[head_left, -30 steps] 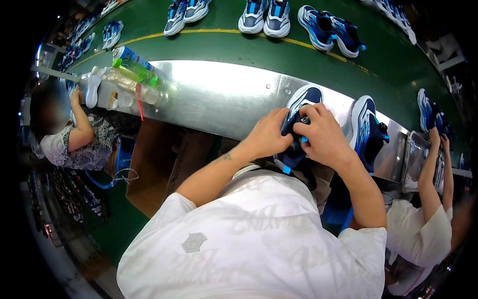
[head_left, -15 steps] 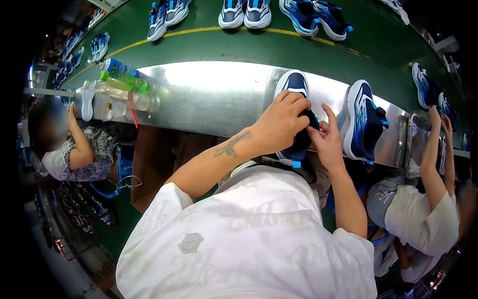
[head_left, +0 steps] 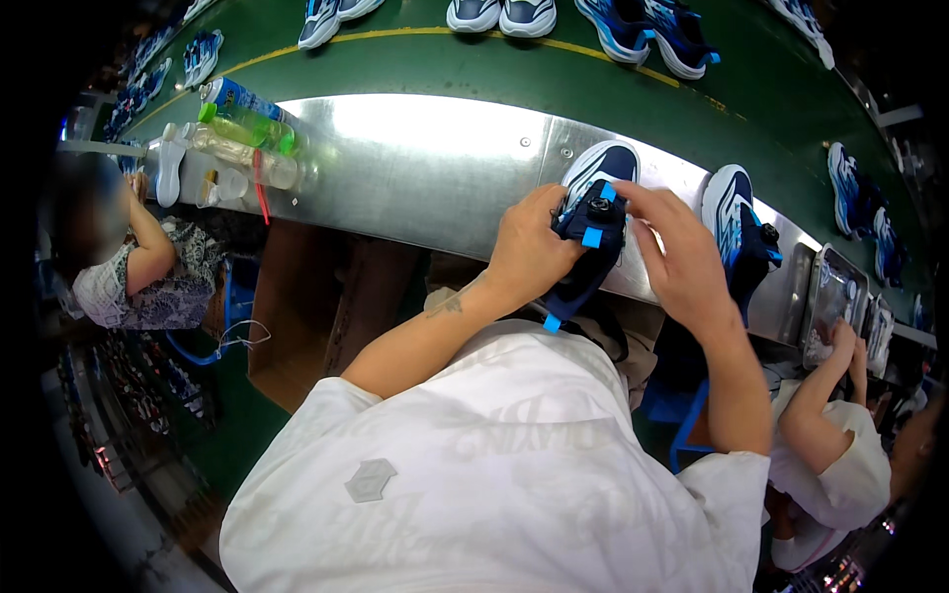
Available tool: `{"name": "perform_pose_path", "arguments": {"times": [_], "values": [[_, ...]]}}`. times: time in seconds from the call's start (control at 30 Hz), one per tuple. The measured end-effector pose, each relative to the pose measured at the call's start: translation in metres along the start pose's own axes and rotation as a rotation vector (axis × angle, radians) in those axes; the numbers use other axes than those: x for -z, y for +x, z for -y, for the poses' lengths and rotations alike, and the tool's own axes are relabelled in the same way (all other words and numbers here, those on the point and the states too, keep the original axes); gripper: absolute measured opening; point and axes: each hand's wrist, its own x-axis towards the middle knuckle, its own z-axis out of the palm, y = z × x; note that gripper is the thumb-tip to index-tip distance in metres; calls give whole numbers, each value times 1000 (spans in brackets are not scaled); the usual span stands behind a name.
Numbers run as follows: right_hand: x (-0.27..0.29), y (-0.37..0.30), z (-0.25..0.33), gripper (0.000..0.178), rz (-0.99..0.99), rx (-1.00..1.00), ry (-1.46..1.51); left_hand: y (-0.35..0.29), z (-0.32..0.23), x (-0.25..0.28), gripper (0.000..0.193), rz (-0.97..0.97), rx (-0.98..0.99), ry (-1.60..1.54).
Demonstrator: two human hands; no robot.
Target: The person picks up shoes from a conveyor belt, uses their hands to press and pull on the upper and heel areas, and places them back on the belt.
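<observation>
A navy and white sneaker (head_left: 611, 160) rests on the steel bench top, toe pointing away from me and heel overhanging the near edge. My left hand (head_left: 534, 240) is closed on its left side around the raised tongue. The tongue's round black dial (head_left: 599, 206) and bright blue tabs face up. On the right, my right hand (head_left: 684, 255) reaches over with its index fingertip at the tongue's upper tab; its thumb stands apart, with a gap between them. A matching sneaker (head_left: 730, 203) is just beyond that hand, partly covered by it.
Finished-looking sneakers (head_left: 647, 35) stand in pairs on the green surface (head_left: 445, 74) behind the steel bench (head_left: 415, 163). Bottles (head_left: 242, 128) and a white shoe-shaped piece (head_left: 169, 170) lie left. Co-workers sit at both sides; a metal tray (head_left: 828, 296) is at right.
My right hand has moved from the shoe opening up to the tongue. The tongue, dial and tabs now show. The right co-worker's hands have gone from a pair of shoes to the tray.
</observation>
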Motion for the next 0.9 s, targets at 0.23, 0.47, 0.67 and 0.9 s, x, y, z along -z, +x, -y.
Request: {"name": "perform_pose_path", "arguments": {"times": [0.23, 0.47, 0.67, 0.9], "values": [[-14, 29, 9, 22, 456, -111, -484, -1, 5, -4, 35, -77, -102, 58], [3, 30, 1, 33, 138, 378, -480, -2, 6, -3, 42, -18, -120, 89], [-5, 27, 3, 34, 294, 44, -495, -2, 9, -5, 44, -7, -160, 130], [-9, 19, -7, 34, 270, 57, -441, -1, 6, -4, 43, 7, -137, 115]]}}
